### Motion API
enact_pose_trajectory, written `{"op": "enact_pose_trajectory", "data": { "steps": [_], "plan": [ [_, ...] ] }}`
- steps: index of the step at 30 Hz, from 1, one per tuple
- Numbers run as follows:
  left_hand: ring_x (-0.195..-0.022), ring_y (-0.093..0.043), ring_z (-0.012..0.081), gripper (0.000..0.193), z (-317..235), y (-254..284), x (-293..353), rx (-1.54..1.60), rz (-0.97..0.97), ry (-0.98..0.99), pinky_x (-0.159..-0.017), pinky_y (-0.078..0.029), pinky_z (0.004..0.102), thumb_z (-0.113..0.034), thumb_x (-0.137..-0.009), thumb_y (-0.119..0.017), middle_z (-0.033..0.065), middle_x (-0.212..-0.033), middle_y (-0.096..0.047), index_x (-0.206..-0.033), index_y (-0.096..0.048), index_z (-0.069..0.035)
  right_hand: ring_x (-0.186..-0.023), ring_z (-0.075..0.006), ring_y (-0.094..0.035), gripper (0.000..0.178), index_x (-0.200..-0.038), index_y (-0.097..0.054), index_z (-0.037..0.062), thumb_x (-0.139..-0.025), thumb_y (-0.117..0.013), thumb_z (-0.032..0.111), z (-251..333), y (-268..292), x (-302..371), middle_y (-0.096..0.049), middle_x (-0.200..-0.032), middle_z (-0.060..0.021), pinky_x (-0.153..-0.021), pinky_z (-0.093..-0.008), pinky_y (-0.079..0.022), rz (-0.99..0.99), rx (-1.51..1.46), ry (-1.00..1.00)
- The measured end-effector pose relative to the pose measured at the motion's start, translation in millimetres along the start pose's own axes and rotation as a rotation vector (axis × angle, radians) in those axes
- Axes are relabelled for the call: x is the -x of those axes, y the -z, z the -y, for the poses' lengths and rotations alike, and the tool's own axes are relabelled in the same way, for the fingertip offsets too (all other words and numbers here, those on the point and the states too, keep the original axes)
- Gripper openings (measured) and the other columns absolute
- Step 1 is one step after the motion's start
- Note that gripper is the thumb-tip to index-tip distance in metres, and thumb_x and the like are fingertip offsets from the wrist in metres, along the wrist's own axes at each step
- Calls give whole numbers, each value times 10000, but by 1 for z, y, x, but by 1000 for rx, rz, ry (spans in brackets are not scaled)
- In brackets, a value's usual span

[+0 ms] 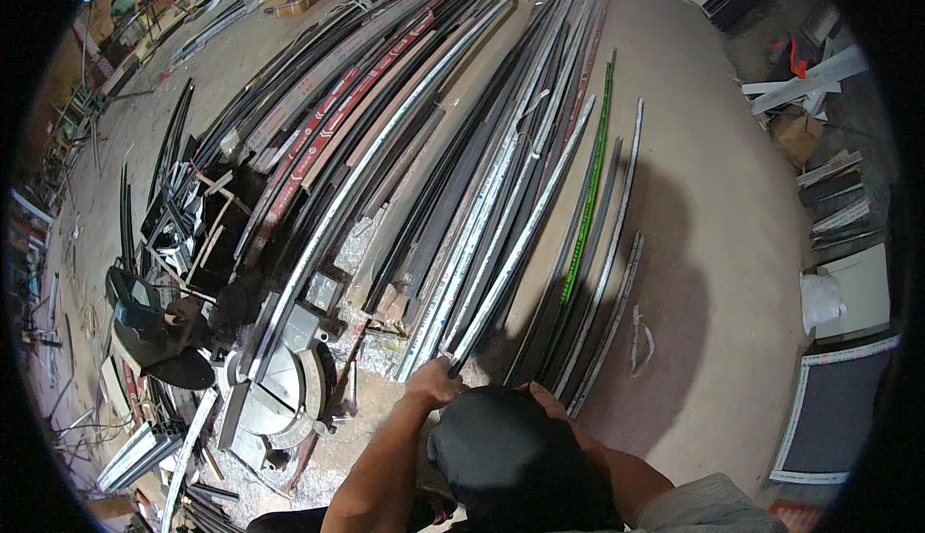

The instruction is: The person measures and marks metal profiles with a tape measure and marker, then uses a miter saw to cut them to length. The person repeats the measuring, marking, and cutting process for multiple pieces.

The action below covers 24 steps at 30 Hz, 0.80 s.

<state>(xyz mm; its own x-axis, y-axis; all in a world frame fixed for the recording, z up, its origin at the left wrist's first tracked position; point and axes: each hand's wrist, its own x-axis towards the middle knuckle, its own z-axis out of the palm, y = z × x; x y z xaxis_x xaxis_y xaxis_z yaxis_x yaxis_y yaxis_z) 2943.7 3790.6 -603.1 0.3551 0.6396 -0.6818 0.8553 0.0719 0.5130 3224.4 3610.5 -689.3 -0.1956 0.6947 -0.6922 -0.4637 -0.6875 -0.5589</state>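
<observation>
My left hand [434, 382] is closed around the near end of a long metal profile [525, 234] with a whitish face. The far part of that profile lies on the stack and points away from me. Only a little of my right hand [547, 400] shows, beside the near ends of several dark profiles; a black rounded shape [520, 456] hides its fingers. Among those profiles is one with a bright green strip [585, 215]. Left of my hands stands a miter saw [279, 388], with a long silvery profile [337, 200] reaching across its table.
Many long profiles, some wrapped in red and white film [337, 114], spread over the floor ahead. Offcuts [169, 210] pile up behind the saw. At right lie a dark framed panel [836, 413], a white board [853, 292] and scrap pieces [836, 200].
</observation>
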Motion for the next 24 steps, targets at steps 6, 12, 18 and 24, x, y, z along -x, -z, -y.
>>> {"op": "enact_pose_trajectory", "data": {
  "steps": [6, 12, 18, 24],
  "plan": [
    [-1187, -683, 483, 492, 16, -18, 6, 32, -91, 52, -1011, -528, 540, -417, -938, -721, 293, -1181, -738, -1227, -625, -31, -1357, -257, -593, 575, -1516, -555, 41, -1080, -675, 395, 10, -8, 4, -618, -1474, -123, -1156, -404, -447, -62, -41, -43],
    [-1199, -669, 511, 544, -1, -33, 18, 164, -74, 128, -1021, -510, 559, -505, -979, -681, 309, -1194, -733, -1268, -595, -53, -1344, -251, -602, 525, -1480, -598, 31, -1083, -680, 364, 12, -5, 11, -643, -1442, -119, -1141, -383, -450, -138, -81, -97],
    [-1222, -664, 506, 791, 9, -72, -3, 262, -26, 8, -1040, -503, 560, -571, -1016, -619, 374, -1253, -687, -1441, -432, 69, -1330, -246, -609, 504, -1461, -619, 28, -1084, -681, 357, 10, -1, 14, -657, -1420, -113, -1130, -373, -454, -134, -36, -112],
    [-1386, -553, 509, 856, -3, -82, -33, 292, 133, -36, -1151, -439, 540, -574, -1062, -489, 378, -1490, -541, -1625, -280, 37, -1315, -240, -616, 498, -1450, -628, 29, -1084, -681, 363, 21, -5, 4, -665, -1403, -107, -1120, -370, -459, -132, 46, -130]
  ]
}}
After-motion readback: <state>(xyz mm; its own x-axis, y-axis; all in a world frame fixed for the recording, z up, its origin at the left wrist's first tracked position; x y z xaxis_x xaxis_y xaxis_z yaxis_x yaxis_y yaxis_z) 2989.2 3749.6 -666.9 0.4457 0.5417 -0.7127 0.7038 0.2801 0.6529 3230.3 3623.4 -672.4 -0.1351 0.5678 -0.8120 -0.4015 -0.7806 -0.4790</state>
